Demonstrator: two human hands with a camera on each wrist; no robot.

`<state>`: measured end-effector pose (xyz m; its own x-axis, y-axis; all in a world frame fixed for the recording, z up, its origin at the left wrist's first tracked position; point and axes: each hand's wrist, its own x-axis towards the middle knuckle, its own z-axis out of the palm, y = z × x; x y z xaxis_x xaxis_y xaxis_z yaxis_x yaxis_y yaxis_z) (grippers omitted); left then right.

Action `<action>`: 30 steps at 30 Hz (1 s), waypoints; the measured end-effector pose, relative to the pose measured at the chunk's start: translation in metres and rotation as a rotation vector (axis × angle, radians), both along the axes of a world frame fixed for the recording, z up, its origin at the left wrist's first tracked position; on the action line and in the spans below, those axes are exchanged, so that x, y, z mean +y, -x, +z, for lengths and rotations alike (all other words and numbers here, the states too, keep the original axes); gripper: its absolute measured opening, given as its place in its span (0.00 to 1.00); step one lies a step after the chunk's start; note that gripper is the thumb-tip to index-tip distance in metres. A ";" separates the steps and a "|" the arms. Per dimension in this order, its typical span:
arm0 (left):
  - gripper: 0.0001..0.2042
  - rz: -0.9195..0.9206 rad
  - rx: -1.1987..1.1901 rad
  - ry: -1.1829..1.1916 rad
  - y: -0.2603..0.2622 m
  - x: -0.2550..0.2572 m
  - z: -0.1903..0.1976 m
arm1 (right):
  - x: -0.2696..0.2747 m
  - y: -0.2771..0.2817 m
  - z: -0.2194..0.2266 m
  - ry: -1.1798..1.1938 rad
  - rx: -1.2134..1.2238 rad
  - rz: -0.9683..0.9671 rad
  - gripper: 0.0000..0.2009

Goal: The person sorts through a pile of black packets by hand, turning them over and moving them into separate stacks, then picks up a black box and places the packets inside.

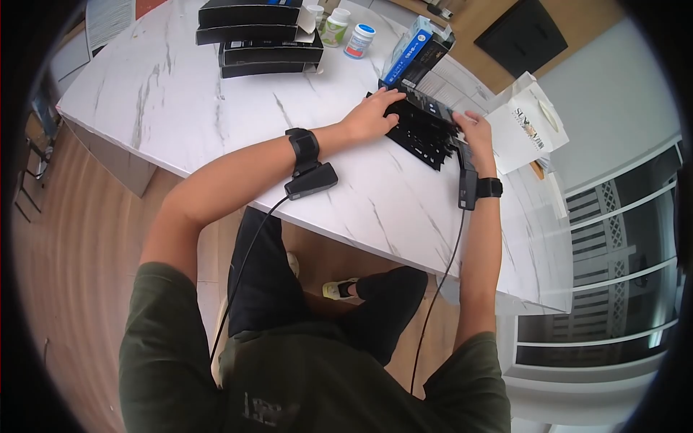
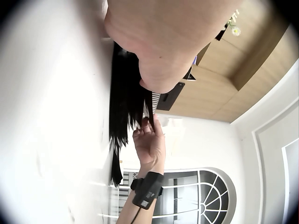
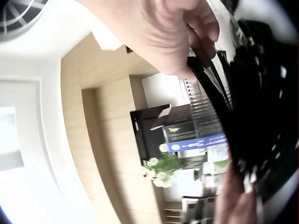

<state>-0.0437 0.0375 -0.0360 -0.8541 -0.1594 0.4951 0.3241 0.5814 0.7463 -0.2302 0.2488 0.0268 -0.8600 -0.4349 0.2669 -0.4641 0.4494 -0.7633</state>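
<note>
A bundle of thin black sheets point(image 1: 422, 130) with ragged, strip-like ends slants over the table's far right part. My left hand point(image 1: 372, 115) holds its left end, thumb on the near side and fingers over the top. At the opposite end my right hand point(image 1: 474, 133) pinches the edge of the bundle. In the right wrist view, the right thumb and curled fingers point(image 3: 203, 37) meet at the black edge, and a clear ridged strip point(image 3: 201, 107) shows beside it. The left wrist view shows the dark strips point(image 2: 124, 102) hanging below the left thumb.
Behind the bundle stands a blue and black box point(image 1: 415, 54). Stacked black boxes point(image 1: 260, 43) lie at the back left, beside a green-labelled bottle point(image 1: 336, 29) and a blue-capped bottle point(image 1: 359, 41). A white paper bag point(image 1: 527, 123) stands right of my right hand. Cables run from both wrist cameras.
</note>
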 end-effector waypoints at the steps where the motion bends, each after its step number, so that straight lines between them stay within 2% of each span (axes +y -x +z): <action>1: 0.25 -0.009 -0.023 0.014 0.000 -0.001 0.000 | 0.000 -0.006 0.005 0.141 -0.158 0.027 0.25; 2: 0.24 -0.018 -0.045 0.030 -0.001 -0.002 0.001 | -0.002 -0.017 0.011 0.284 -0.315 0.053 0.22; 5: 0.23 0.007 -0.038 0.075 0.000 0.001 -0.001 | -0.005 -0.030 0.020 0.320 -0.479 0.052 0.16; 8: 0.21 0.036 -0.029 0.086 -0.003 0.001 0.002 | -0.005 -0.038 0.016 0.308 -0.363 0.061 0.15; 11: 0.22 -0.007 -0.085 -0.113 -0.008 0.004 0.011 | -0.006 -0.042 0.021 0.407 -0.239 0.114 0.14; 14: 0.25 0.037 0.022 -0.266 -0.015 0.009 0.022 | 0.000 -0.051 0.027 0.515 -0.043 0.120 0.14; 15: 0.26 0.047 0.124 -0.287 -0.013 0.011 0.023 | 0.000 -0.055 0.032 0.546 0.041 0.113 0.14; 16: 0.26 0.060 0.226 -0.309 -0.012 0.011 0.024 | 0.003 -0.060 0.037 0.543 0.054 0.087 0.18; 17: 0.26 0.074 0.325 -0.330 -0.013 0.011 0.025 | 0.005 -0.063 0.042 0.621 0.066 0.154 0.18; 19: 0.26 -0.130 0.316 -0.501 -0.016 0.012 0.029 | 0.007 -0.064 0.045 0.777 0.089 0.288 0.17; 21: 0.25 -0.332 0.308 -0.668 -0.021 0.011 0.040 | 0.005 -0.073 0.051 0.827 0.003 0.400 0.19; 23: 0.28 -0.622 0.065 -0.873 -0.026 0.015 0.042 | -0.001 -0.090 0.055 0.843 -0.073 0.498 0.18; 25: 0.30 -0.867 -0.167 -0.990 -0.027 0.025 0.036 | -0.010 -0.104 0.051 0.830 -0.094 0.482 0.17; 27: 0.33 -0.895 -0.293 -1.057 -0.047 0.037 0.039 | -0.026 -0.115 0.043 0.906 -0.040 0.422 0.15; 29: 0.31 -1.023 -0.424 -1.051 -0.049 0.037 0.039 | -0.038 -0.129 0.036 0.970 -0.035 0.348 0.13; 30: 0.30 -1.010 -0.451 -1.085 -0.049 0.038 0.039 | -0.041 -0.136 0.035 0.997 -0.031 0.347 0.13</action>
